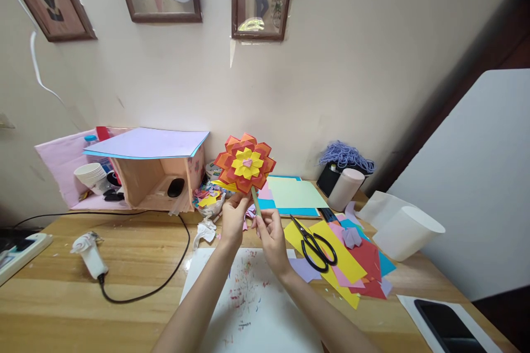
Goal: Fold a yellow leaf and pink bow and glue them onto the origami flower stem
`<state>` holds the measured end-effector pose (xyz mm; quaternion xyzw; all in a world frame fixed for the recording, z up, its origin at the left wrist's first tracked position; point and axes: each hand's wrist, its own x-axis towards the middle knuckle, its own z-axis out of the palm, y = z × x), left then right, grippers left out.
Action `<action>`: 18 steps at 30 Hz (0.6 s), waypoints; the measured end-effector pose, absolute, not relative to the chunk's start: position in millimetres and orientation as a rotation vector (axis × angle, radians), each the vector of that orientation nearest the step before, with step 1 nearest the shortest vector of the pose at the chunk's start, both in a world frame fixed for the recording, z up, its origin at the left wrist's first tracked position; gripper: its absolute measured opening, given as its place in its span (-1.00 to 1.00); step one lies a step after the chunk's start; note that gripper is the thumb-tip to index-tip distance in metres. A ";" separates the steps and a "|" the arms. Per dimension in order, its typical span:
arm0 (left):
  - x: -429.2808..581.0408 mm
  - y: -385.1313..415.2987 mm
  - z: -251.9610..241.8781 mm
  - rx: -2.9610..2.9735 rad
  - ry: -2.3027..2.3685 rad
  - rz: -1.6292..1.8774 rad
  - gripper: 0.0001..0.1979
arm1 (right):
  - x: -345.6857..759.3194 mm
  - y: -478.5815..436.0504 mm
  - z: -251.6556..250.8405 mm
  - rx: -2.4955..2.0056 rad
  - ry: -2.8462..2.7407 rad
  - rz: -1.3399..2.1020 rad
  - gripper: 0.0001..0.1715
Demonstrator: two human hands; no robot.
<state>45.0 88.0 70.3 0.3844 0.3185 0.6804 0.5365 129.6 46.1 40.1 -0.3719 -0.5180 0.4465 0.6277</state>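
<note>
A layered paper flower (265,165) in orange, red and yellow, with a small pink centre, is held up facing me above the table. Its narrow green stem (255,198) hangs down from the petals, tilted slightly. My left hand (233,218) is closed on the flower's underside, by the lower petals and the top of the stem. Lower down, my right hand (271,234) pinches the stem between thumb and fingers. Beneath both forearms lies a white sheet (244,309) marked with coloured stains. Black-handled scissors (317,248) rest on coloured paper just right of my right hand.
On the left stand an open cardboard box (144,182) and a white glue gun (89,256) with a black cord. Scraps fill a bowl (210,207) behind my left hand. Coloured paper (366,265), a paper roll (408,231) and a phone (451,325) lie on the right.
</note>
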 end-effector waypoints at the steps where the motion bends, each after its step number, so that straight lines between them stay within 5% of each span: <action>1: 44.9 87.8 70.5 0.923 0.761 1.617 -0.73 | 129.6 46.4 40.3 -0.854 -1.185 1.022 -0.84; 18: 37.1 88.6 75.2 1.093 0.896 1.592 -0.79 | 129.9 47.3 40.7 -0.853 -1.198 1.007 -0.86</action>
